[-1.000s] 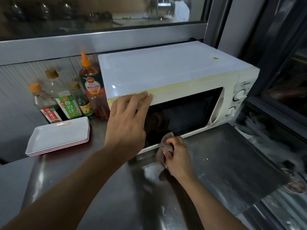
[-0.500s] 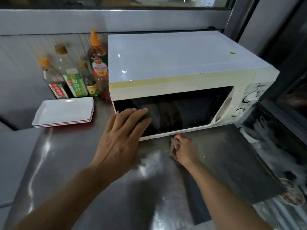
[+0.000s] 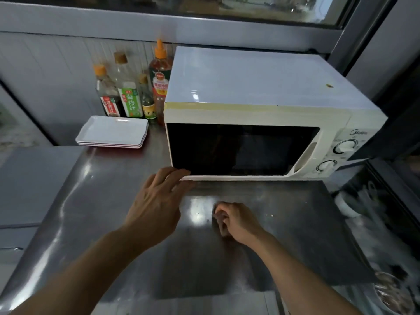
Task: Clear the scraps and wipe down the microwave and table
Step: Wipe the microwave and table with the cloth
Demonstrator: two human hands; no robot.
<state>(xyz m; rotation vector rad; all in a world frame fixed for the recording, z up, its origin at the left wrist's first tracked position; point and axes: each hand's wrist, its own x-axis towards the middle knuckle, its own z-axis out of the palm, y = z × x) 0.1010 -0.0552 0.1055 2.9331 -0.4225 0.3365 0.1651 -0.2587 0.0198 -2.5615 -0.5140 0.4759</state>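
Observation:
A white microwave (image 3: 254, 87) with a dark door stands at the back of the steel table (image 3: 109, 192). A small brown scrap (image 3: 329, 85) lies on its top near the right rear. My left hand (image 3: 156, 201) reaches forward with straight fingers, the tips touching the door's lower left corner. My right hand (image 3: 236, 220) rests on the table in front of the microwave, fingers curled round a small dark cloth (image 3: 216, 220) that is mostly hidden under it. Pale crumbs (image 3: 271, 215) lie on the table to the right of that hand.
Several sauce bottles (image 3: 129, 96) stand left of the microwave against the wall, with a stack of white rectangular plates (image 3: 112, 131) in front of them. On the right a glass-fronted counter (image 3: 381, 212) borders the table, and a metal bowl (image 3: 393, 294) sits at lower right.
My left hand slid down from the microwave's top front edge to its lower left corner. My right hand with the cloth drew back from the door's bottom edge onto the table.

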